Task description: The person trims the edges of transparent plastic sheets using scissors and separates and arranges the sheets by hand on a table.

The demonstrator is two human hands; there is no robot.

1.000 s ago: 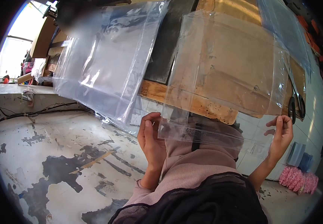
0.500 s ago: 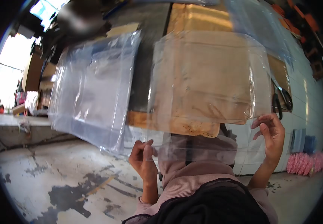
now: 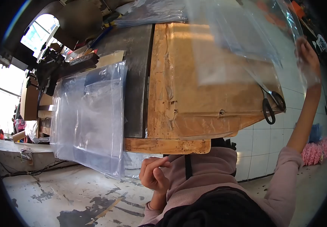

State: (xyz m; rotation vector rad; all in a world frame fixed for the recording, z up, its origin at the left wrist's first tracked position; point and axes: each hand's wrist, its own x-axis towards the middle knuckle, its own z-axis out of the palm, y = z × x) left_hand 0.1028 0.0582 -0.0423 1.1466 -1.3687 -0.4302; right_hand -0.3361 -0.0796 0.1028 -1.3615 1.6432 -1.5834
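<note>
My right hand [image 3: 308, 60] is raised at the upper right, its fingers closed on the edge of a clear plastic sheet [image 3: 212, 56] that stretches, blurred, over the brown-covered table. Below the front edge of the table, my left hand [image 3: 155, 174] has its fingers curled together; whether anything thin is between them is too small to tell. A stack of clear plastic bags [image 3: 87, 117] hangs over the table's left front corner. Black-handled scissors [image 3: 270, 104] lie on the right corner of the brown covering [image 3: 201, 100].
A dark metal plate [image 3: 133, 87] lies left of the wooden board [image 3: 163, 146]. More clear sheets [image 3: 152, 13] are at the back. A dark machine [image 3: 53, 66] stands at the left. Pink bundles [image 3: 318, 151] sit on the floor at the right.
My right hand has swung up and to the right with the clear sheet, which has come away from my left hand and the table front. The scissors and brown covering are now less covered.
</note>
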